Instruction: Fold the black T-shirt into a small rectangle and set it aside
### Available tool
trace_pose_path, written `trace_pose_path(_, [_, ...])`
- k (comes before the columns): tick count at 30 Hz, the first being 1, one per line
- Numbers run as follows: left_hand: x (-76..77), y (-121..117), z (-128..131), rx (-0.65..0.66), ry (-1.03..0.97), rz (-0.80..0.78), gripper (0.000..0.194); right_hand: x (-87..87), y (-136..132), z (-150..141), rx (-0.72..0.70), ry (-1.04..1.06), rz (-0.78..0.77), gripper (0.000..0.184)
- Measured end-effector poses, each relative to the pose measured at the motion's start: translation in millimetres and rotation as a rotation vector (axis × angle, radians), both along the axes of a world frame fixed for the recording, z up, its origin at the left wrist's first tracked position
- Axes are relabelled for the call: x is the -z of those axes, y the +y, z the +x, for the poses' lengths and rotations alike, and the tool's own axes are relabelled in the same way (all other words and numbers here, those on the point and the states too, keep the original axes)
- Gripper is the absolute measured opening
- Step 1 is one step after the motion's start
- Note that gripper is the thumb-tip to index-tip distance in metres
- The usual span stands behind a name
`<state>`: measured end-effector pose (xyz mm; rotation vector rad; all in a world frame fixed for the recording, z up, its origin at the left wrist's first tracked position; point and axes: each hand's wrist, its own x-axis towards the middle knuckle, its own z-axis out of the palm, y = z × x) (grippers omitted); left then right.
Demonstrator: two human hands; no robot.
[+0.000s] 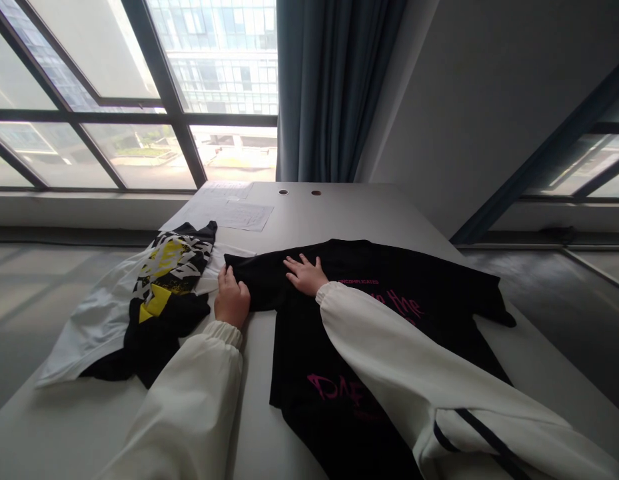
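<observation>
A black T-shirt [304,340] with pink lettering lies spread out, its sleeves reaching to both sides. At the end of its left-hand sleeve is my left hand [232,298], fingers closed on the cuff edge. My right hand [306,275] rests flat on the cloth near the shoulder, fingers spread, holding nothing. Part of the lettering is hidden under my right forearm. To the left of my left hand lies a crumpled white and black garment [172,267] with a yellow and grey print.
Both garments lie on a white table [359,213]. Paper sheets [246,216] are at its far left, and two round holes are near the far edge. Behind stand large windows [229,60], a blue-grey curtain [329,93] and a wall.
</observation>
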<state>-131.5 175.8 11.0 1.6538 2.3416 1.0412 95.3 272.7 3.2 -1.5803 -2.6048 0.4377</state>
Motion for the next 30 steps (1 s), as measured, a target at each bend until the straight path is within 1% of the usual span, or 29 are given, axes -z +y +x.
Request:
trace_pose_path(2, [1.8, 1, 0, 0.002, -0.002, 0.007, 0.063, -3.7, 2, 4, -0.106, 0.024, -0.014, 0.06])
trace_pose_path(3, [2.6, 1, -1, 0.004, -0.003, 0.007, 0.063, -4.9, 5, 6, -0.127, 0.028, -0.014, 0.06])
trace_pose_path(4, [3.2, 1, -1, 0.006, -0.003, 0.008, 0.063, -5.6, 8, 8, -0.113, 0.025, -0.007, 0.061])
trace_pose_path(5, [3.8, 1, -1, 0.009, -0.005, 0.009, 0.063, -5.8, 12, 11, -0.065, 0.015, 0.004, 0.064])
trace_pose_path(7, [4.4, 1, -2, 0.015, -0.009, 0.014, 0.063, -4.4, 23, 16, 0.083, -0.025, 0.01, 0.07])
trace_pose_path(9, [4.5, 1, -2, 0.018, -0.014, 0.009, 0.063, -1.6, 33, 23, 0.202, -0.075, 0.002, 0.072])
trace_pose_path(10, [4.4, 1, -2, 0.019, -0.015, 0.003, 0.063, 0.0, 37, 25, 0.229, -0.097, -0.002, 0.072])
trace_pose_path(13, [3.9, 1, -2, 0.029, -0.011, -0.011, 0.063, 3.7, 43, 30, 0.252, -0.127, 0.002, 0.072])
trace_pose_path(18, [5.3, 2, -2, 0.031, -0.005, -0.019, 0.063, 4.3, 42, 28, 0.324, -0.123, 0.025, 0.071])
trace_pose_path(22, [7.6, 3, -3, 0.035, -0.014, 0.013, 0.062, 3.3, 43, 32, 0.397, -0.119, 0.027, 0.07])
trace_pose_path(25, [7.8, 3, -3, 0.04, -0.022, 0.027, 0.063, 3.1, 43, 39, 0.401, -0.135, 0.041, 0.07])
trace_pose_path(30, [6.3, 3, -2, 0.04, -0.033, 0.021, 0.064, 1.5, 33, 49, 0.316, -0.199, 0.075, 0.075])
